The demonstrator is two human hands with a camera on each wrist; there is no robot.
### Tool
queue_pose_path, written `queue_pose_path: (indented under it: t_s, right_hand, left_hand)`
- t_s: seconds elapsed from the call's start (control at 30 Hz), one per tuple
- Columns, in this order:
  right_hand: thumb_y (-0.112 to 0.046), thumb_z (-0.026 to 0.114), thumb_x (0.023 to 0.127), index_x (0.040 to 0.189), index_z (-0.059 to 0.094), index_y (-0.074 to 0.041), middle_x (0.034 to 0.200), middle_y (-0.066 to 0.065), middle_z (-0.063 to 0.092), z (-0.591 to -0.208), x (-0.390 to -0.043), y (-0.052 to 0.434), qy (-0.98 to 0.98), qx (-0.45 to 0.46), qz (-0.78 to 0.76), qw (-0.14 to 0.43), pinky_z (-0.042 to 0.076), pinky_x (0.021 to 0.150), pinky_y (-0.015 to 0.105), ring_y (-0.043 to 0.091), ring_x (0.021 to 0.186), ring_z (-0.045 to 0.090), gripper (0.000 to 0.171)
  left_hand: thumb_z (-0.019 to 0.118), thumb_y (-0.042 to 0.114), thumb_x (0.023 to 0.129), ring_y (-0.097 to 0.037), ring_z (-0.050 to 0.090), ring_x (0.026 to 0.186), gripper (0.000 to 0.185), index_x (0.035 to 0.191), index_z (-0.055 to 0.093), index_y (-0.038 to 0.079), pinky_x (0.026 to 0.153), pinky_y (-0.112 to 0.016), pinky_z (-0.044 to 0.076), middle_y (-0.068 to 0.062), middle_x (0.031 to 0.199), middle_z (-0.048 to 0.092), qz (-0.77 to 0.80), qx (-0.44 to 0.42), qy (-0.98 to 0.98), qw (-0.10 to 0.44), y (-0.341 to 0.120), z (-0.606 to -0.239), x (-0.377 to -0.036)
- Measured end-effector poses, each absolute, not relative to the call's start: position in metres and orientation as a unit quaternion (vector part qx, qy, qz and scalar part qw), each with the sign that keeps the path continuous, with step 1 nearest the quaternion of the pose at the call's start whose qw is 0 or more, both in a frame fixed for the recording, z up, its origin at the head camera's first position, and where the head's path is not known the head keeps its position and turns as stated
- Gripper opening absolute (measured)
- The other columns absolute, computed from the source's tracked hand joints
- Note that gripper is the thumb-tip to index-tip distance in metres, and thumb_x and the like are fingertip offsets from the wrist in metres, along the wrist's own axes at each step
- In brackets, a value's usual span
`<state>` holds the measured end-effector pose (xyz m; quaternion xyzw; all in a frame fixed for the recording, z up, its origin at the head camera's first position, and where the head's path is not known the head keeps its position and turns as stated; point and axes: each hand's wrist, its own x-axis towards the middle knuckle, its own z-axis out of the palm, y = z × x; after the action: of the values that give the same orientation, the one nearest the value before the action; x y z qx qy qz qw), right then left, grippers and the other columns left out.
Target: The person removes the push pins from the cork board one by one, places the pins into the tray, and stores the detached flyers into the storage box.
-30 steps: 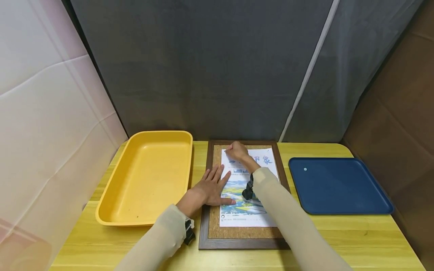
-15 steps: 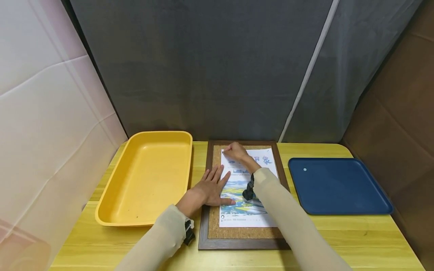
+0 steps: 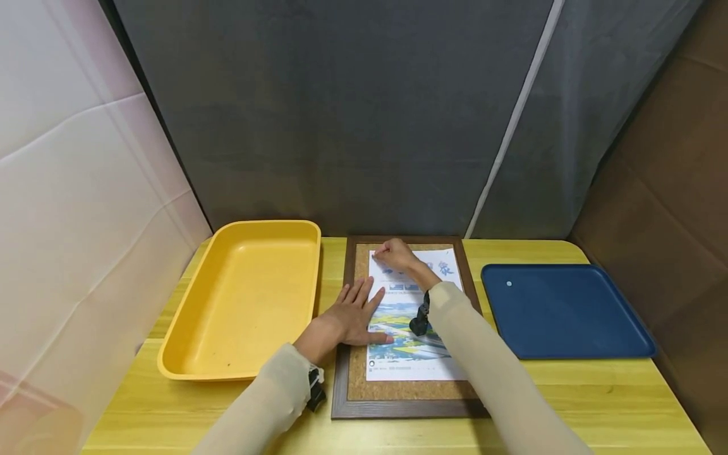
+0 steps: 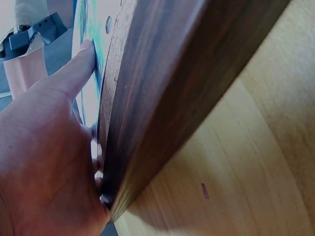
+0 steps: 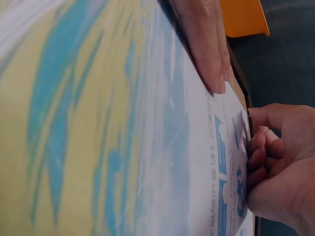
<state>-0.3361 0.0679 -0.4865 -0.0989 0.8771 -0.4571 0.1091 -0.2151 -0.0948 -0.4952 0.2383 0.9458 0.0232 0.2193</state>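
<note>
A printed poster (image 3: 398, 366) with blue lettering and a landscape picture lies on a cork board (image 3: 392, 392) in a brown wooden frame. My left hand (image 3: 354, 316) rests spread on the poster's left side and over the frame edge, its thumb (image 4: 81, 64) on the sheet. At the poster's top left corner is my right hand (image 3: 398, 254). Its fingers are curled, and a fingertip (image 5: 266, 114) presses at the corner, where a small dark pin-like thing (image 5: 249, 112) shows at the tip. The fingers partly hide it. A small dark mark (image 3: 447, 253) shows at the top right corner.
Left of the board stands a deep yellow tray (image 3: 193, 303). A flat blue tray (image 3: 569, 316) lies to the right, with one small white round thing (image 3: 509, 284) on it. The wooden table (image 3: 603, 392) backs onto a dark grey curtain (image 3: 341, 126).
The right hand stays at the top left corner, its fingers slightly loosened and its wrist a little to the right. The left hand keeps its place; the whole view shifts slightly.
</note>
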Motion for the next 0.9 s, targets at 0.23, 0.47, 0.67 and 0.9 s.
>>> queue_pose_path:
  t_s: [0.23, 0.47, 0.67, 0.9]
  right_hand:
    - [-0.012, 0.067, 0.104, 0.108, 0.074, 0.004, 0.102, 0.011, 0.072, -0.487, -0.334, 0.075, 0.865, -0.116, -0.474, 0.118, 0.046, 0.074, 0.022, 0.013, 0.084, 0.057, 0.018]
    - [-0.012, 0.065, 0.106, 0.11, 0.074, 0.003, 0.103, 0.012, 0.072, -0.489, -0.336, 0.082, 0.85, -0.153, -0.488, 0.125, 0.045, 0.072, 0.025, 0.013, 0.083, 0.056, 0.018]
    - [-0.012, 0.06, 0.108, 0.115, 0.073, 0.001, 0.116, 0.014, 0.072, -0.49, -0.335, 0.09, 0.845, -0.155, -0.495, 0.128, 0.049, 0.08, 0.027, 0.016, 0.093, 0.06, 0.019]
    - [-0.015, 0.062, 0.108, 0.116, 0.073, 0.0, 0.12, 0.015, 0.072, -0.49, -0.334, 0.095, 0.84, -0.167, -0.501, 0.125, 0.052, 0.083, 0.029, 0.019, 0.099, 0.064, 0.02]
  left_hand:
    - [0.05, 0.087, 0.091, -0.032, -0.018, 0.162, 0.114, 0.172, -0.003, 0.025, 0.13, -0.056, -0.007, -0.009, 0.176, -0.022, 0.019, 0.24, 0.944, 0.226, -0.096, -0.492, -0.214]
    - [0.047, 0.089, 0.089, -0.032, -0.017, 0.163, 0.116, 0.172, -0.002, 0.024, 0.13, -0.056, -0.006, -0.009, 0.176, -0.021, 0.021, 0.24, 0.945, 0.222, -0.098, -0.49, -0.214]
    - [0.049, 0.088, 0.089, -0.031, -0.019, 0.162, 0.116, 0.172, -0.003, 0.026, 0.13, -0.056, -0.007, -0.008, 0.176, -0.022, 0.024, 0.238, 0.945, 0.222, -0.096, -0.495, -0.217]
    - [0.049, 0.088, 0.09, -0.032, -0.018, 0.163, 0.115, 0.172, -0.003, 0.026, 0.13, -0.057, -0.006, -0.008, 0.176, -0.021, 0.014, 0.24, 0.947, 0.214, -0.096, -0.494, -0.216]
